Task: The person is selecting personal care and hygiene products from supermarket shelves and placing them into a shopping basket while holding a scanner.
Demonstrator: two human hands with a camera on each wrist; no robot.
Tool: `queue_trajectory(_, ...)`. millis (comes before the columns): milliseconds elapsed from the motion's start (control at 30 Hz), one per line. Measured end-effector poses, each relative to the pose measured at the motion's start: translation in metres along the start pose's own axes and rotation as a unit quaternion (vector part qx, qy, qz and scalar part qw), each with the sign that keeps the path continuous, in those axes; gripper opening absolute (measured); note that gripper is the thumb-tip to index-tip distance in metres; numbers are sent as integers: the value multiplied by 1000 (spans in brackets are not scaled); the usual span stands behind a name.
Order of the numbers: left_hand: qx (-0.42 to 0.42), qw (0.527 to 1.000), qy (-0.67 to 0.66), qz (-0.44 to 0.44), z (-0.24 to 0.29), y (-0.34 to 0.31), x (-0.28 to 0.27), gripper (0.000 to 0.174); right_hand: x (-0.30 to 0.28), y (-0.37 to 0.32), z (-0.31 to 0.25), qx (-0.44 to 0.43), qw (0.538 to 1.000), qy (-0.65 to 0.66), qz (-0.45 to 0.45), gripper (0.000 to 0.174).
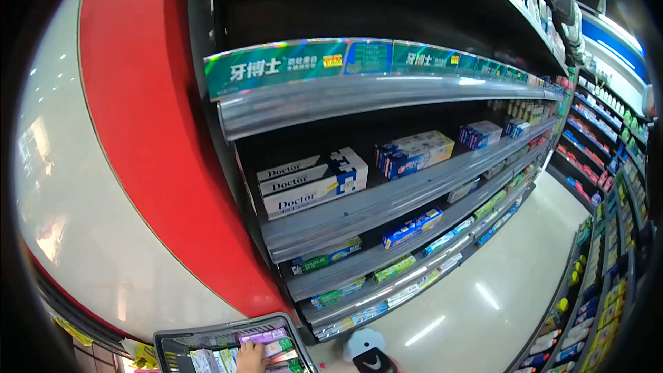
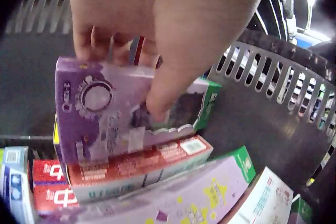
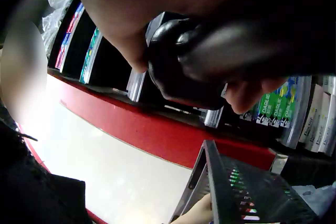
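Observation:
My left hand point(image 2: 173, 29) pinches the upper edge of a purple toothpaste box point(image 2: 100, 108), thumb on the near face and fingers behind. The box stands on its long side in a dark grey shopping basket point(image 1: 162, 337), among other toothpaste boxes. In front of it lie a red-and-white box point(image 2: 142, 166) and a lilac box point(image 2: 184, 195) with yellow stars. In the right wrist view my right hand point(image 3: 131, 14) grips a black rounded object point(image 3: 184, 71), thumb on one side and fingertips on the other; its kind I cannot tell.
Store shelves point(image 1: 345, 217) hold white Doctor boxes point(image 1: 311, 183), blue-and-white boxes point(image 1: 414, 154) and more toothpaste lower down. A red and white panel point(image 1: 148, 131) stands at the left. The aisle floor point(image 1: 476, 283) runs to the right, with another stocked rack point(image 1: 587, 318) beyond.

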State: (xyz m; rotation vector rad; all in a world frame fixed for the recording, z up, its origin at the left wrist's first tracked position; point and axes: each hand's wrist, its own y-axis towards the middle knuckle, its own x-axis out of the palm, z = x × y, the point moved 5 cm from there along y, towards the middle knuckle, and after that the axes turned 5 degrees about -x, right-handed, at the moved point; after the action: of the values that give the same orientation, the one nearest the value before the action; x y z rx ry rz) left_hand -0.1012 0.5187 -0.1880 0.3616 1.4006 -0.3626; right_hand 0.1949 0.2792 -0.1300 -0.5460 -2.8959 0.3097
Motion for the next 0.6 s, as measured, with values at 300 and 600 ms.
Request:
queue_trajectory(300, -123, 918, -369, 72, 59, -73, -168, 47, -37, -8, -3, -33, 994, 102, -21, 74)
queue_trajectory(600, -141, 431, -886, -98, 262, -107, -140, 47, -123, -36, -71, -96, 974, 164, -122, 86)
